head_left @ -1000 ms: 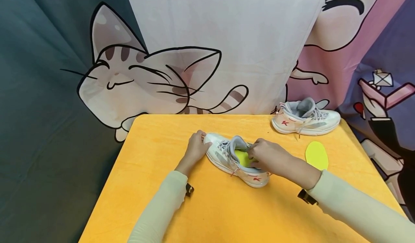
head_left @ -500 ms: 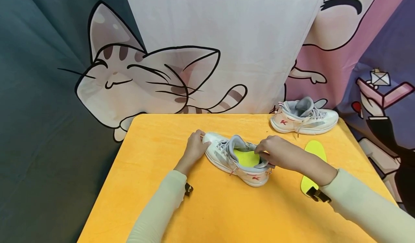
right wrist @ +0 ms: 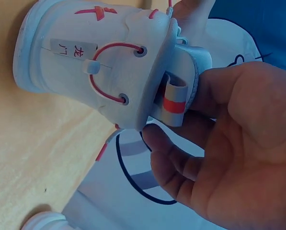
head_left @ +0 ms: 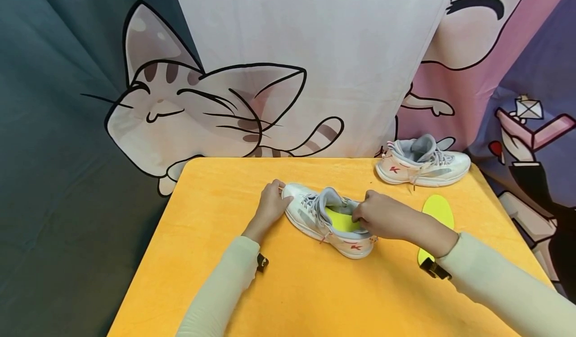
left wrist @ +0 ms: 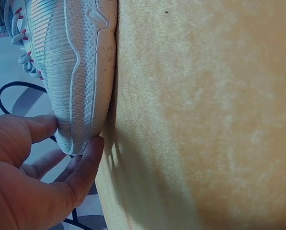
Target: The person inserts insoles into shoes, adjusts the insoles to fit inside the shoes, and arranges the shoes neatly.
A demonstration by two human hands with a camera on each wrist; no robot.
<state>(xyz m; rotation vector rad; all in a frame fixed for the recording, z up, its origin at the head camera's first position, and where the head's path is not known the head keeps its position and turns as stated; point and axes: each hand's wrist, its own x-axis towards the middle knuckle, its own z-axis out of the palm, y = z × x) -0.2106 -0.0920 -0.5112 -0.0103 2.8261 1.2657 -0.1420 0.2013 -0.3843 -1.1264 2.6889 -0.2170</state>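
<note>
A white sneaker (head_left: 299,212) with red marks lies on the yellow table, its toe to the left. My left hand (head_left: 272,202) grips the toe; in the left wrist view the thumb (left wrist: 40,127) lies on the upper and the fingers on the sole edge. A yellow-green insole (head_left: 340,221) shows inside the opening. At the heel collar is my right hand (head_left: 384,217), fingers curled, some reaching into the opening over the insole's heel end. In the right wrist view, the thumb goes inside behind the pull tab (right wrist: 175,103) while other fingers curl beside the collar; the tips inside are hidden.
A second white sneaker (head_left: 423,163) stands at the table's back right corner. Another yellow-green insole (head_left: 438,211) lies in front of it, partly under the right forearm. The table (head_left: 315,297) ends at a printed cloth backdrop (head_left: 288,27).
My right hand moved from the insole back to the heel collar, then slightly left into the opening again. More of the loose insole shows than a second ago. The left hand has stayed put.
</note>
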